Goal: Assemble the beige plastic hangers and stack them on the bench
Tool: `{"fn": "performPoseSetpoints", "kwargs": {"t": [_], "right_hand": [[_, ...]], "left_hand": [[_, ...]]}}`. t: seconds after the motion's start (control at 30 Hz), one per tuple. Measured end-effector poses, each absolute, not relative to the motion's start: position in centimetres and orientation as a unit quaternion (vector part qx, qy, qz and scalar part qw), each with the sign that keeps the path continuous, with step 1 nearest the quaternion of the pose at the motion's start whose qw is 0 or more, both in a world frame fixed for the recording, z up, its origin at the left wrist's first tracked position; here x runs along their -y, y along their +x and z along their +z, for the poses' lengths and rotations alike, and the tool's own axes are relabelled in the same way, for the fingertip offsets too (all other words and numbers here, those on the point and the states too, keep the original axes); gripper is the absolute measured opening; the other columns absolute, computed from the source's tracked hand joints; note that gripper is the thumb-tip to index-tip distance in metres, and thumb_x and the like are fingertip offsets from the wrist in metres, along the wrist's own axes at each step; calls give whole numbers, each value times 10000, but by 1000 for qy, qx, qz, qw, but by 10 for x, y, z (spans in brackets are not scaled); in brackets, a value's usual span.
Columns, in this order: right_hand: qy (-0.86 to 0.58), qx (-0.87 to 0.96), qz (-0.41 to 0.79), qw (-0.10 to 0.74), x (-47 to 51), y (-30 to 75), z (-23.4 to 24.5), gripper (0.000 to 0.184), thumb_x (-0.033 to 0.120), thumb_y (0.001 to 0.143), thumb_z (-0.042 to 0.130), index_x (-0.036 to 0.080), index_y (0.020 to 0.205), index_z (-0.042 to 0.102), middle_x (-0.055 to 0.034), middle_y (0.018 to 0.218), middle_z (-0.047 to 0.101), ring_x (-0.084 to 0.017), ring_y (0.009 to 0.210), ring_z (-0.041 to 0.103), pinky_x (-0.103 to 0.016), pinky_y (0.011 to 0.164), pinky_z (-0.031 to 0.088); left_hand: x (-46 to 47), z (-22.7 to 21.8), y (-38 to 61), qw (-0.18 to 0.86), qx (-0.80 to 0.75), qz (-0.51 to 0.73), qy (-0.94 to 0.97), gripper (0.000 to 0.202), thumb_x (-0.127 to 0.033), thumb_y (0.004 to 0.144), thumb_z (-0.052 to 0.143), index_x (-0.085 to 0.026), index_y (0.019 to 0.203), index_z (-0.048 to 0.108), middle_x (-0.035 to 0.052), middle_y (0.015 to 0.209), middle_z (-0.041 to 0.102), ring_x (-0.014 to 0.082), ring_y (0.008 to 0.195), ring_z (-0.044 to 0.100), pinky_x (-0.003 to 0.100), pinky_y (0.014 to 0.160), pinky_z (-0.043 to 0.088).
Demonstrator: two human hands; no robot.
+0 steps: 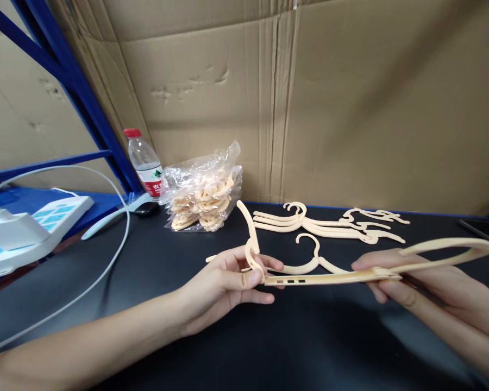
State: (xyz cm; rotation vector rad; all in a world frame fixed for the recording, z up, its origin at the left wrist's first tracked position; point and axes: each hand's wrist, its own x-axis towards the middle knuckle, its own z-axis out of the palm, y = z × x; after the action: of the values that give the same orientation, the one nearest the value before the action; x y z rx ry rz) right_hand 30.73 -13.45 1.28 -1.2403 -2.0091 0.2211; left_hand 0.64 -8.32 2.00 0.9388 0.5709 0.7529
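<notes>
My two bare hands reach in over a black tabletop (pixel 309 347), both gripping one cream hanger (pixel 321 279) held just above it. My left hand (pixel 236 274) pinches one end between thumb and fingers, where a curved piece rises from a joint; three small slots show along the bar beside it. My right hand (pixel 432 277) grasps the other end at a second joint, from which a curved arm sweeps out to the right.

To my left, a white cable (pixel 127 217) loops from a white plug (pixel 16 237) seated in a white power strip (pixel 67 214) with blue socket faces.

Just beyond my hands, a single hanger (pixel 304 267) lies on the table, partly hidden by my fingers. Farther back is a group of matching hangers (pixel 279 222), laid close together, their hooks overlapping.

To the left of that group sits a clear, crinkled plastic bag (pixel 224 155); inside, more cream pieces are piled in layers, blurred by the film. Behind it, to the left, stands a clear bottle (pixel 140 152) with a red cap and a red-and-white label; its fill level is hard to tell. A wall of brown cardboard (pixel 370 108) closes the view.
</notes>
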Motion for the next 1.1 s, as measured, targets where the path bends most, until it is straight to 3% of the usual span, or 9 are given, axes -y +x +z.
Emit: {"fn": "performPoseSetpoints", "kwargs": {"t": [0.2, 0.33, 0.6, 0.9, 1.1], "right_hand": [[-502, 783, 72, 359, 137, 311, 7, 246, 428, 881, 541, 341, 1056, 691, -21, 917, 677, -228, 863, 647, -352, 881, 544], [-499, 781, 82, 366, 139, 312, 4, 263, 425, 880, 549, 358, 1106, 665, -13, 948, 675, -229, 897, 648, -364, 912, 533], [-497, 789, 94, 349, 141, 315, 4, 244, 414, 894, 535, 339, 1079, 677, -15, 972, 671, -229, 932, 649, -365, 946, 517], [-470, 811, 85, 339, 134, 318, -1, 215, 367, 911, 530, 334, 1075, 664, -20, 994, 664, -223, 936, 638, -344, 940, 521], [-456, 818, 107, 334, 138, 319, -3, 280, 337, 923, 513, 357, 1195, 575, -15, 1048, 644, -227, 1018, 611, -348, 963, 510]], "left_hand": [[85, 19, 6, 799, -251, 318, 445, 67, -118, 774, 731, -131, 834, 705, 93, 1085, 665, 227, 909, 701, 269, 782, 568], [85, 17, 7, 806, -248, 307, 442, 111, -154, 741, 772, -137, 824, 700, 84, 994, 682, 199, 807, 716, 251, 738, 564], [84, 17, 10, 818, -250, 297, 425, 171, -172, 663, 828, -116, 751, 693, 71, 912, 665, 131, 676, 665, 220, 668, 520], [82, 15, 9, 828, -258, 277, 414, 193, -204, 650, 838, -109, 772, 722, 81, 859, 658, 128, 659, 648, 221, 667, 500], [85, 15, 11, 808, -264, 305, 430, 263, -219, 604, 860, -76, 770, 716, 51, 675, 637, 118, 602, 595, 208, 620, 452]]}}
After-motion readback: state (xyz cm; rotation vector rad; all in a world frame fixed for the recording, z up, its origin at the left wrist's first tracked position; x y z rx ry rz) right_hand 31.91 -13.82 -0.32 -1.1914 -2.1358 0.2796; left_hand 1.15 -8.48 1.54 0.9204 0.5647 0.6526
